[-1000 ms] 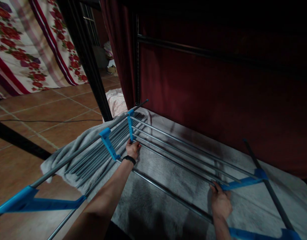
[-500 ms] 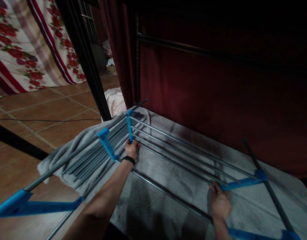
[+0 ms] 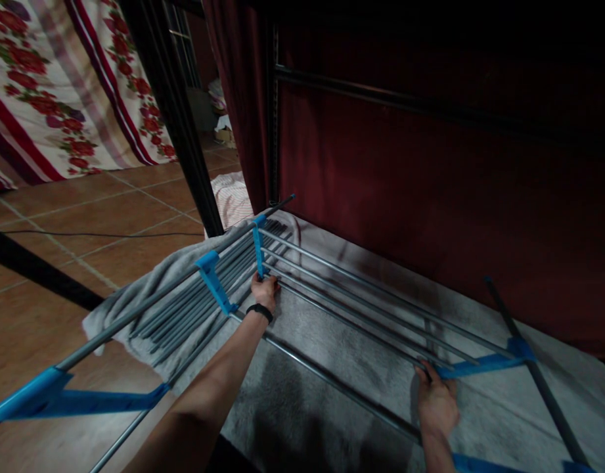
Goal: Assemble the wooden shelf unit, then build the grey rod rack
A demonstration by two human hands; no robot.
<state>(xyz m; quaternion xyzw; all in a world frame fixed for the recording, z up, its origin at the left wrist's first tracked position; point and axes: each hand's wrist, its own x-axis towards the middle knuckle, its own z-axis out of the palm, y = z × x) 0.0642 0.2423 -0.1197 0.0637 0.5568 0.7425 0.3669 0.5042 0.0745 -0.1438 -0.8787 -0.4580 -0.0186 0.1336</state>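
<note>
A metal drying rack (image 3: pixel 346 299) with grey rods and blue plastic joints lies low over a grey blanket (image 3: pixel 332 381) on the floor. My left hand (image 3: pixel 265 291), with a black band at the wrist, is closed on the lower end of a blue cross-piece (image 3: pixel 257 249) near the rack's far left corner. My right hand (image 3: pixel 436 402) is closed round a blue cross-piece (image 3: pixel 479 364) on the right side. A bundle of loose grey rods (image 3: pixel 198 305) rests on the blanket left of my left hand.
A dark red curtain on a black frame (image 3: pixel 430 171) stands right behind the rack. A black post (image 3: pixel 184 131) rises at the left. Terracotta floor tiles (image 3: pixel 60 236) with a thin cable lie to the left, and a floral cloth (image 3: pixel 50 92) hangs behind.
Hardly anything has moved: both hands keep their grip on the blue cross-pieces, and the view has only shifted slightly.
</note>
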